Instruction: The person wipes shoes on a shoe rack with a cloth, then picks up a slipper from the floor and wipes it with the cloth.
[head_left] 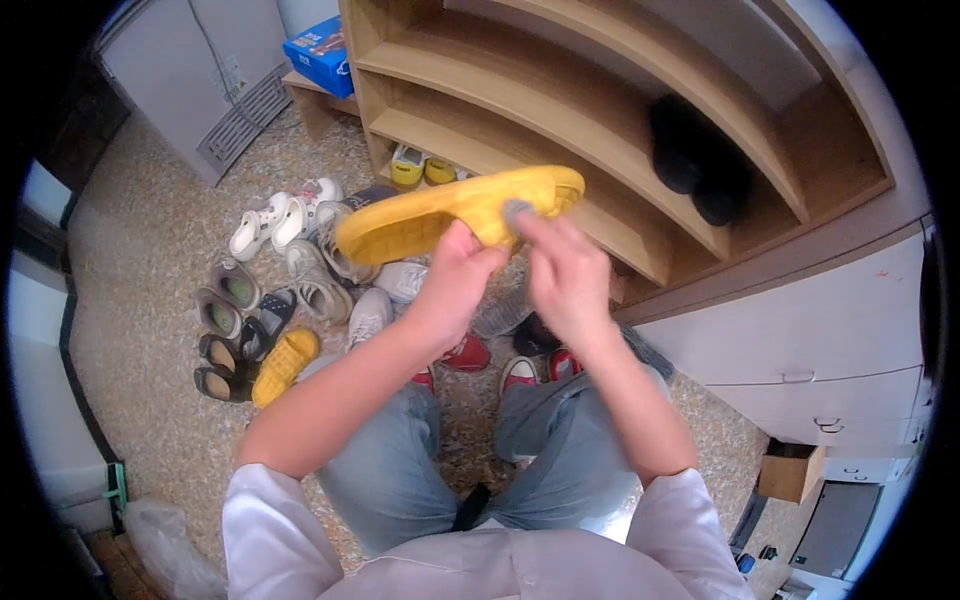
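Head view: left hand [452, 280], raised, grips yellow slipper [465, 206].

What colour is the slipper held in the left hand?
Yellow; the slipper in the left hand shows best in the head view.

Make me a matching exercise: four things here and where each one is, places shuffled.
1. Blue box
2. Yellow slipper highest in the picture
3. Black footwear
4. White clogs

A. On the floor
B. In the wooden shelving
C. On the low wooden ledge
D. In the left hand

Pairs: 1-C, 2-D, 3-B, 4-A
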